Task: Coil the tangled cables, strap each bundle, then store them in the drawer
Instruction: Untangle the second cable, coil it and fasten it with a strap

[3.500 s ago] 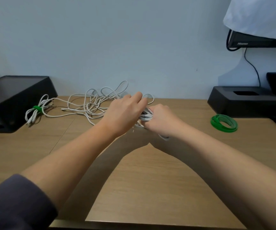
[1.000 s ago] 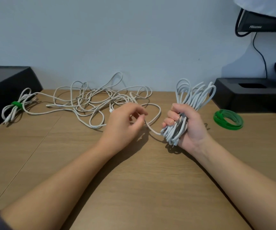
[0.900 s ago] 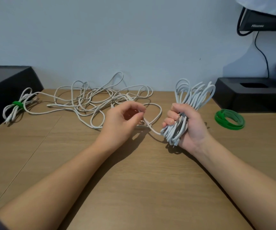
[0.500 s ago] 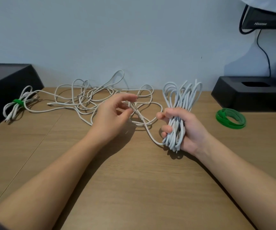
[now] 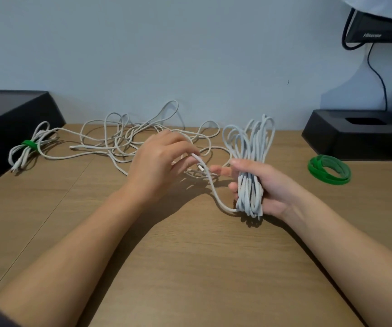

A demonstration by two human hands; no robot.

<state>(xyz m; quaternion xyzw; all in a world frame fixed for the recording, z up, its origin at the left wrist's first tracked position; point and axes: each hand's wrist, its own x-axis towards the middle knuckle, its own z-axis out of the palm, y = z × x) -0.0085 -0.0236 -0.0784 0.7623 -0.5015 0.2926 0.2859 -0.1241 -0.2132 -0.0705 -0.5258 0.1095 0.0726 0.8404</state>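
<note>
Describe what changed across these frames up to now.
The left hand, pinching the loose strand, has carried it rightward to the right hand, whose index finger has straightened while its grip keeps the coil upright. The strapped bundle, green straps and tangle stayed put.

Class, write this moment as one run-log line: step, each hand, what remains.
step: coiling; right hand: holds coil; left hand: pinches loose strand; strapped bundle: far left; green straps: right, unused; tangle: on table
</note>
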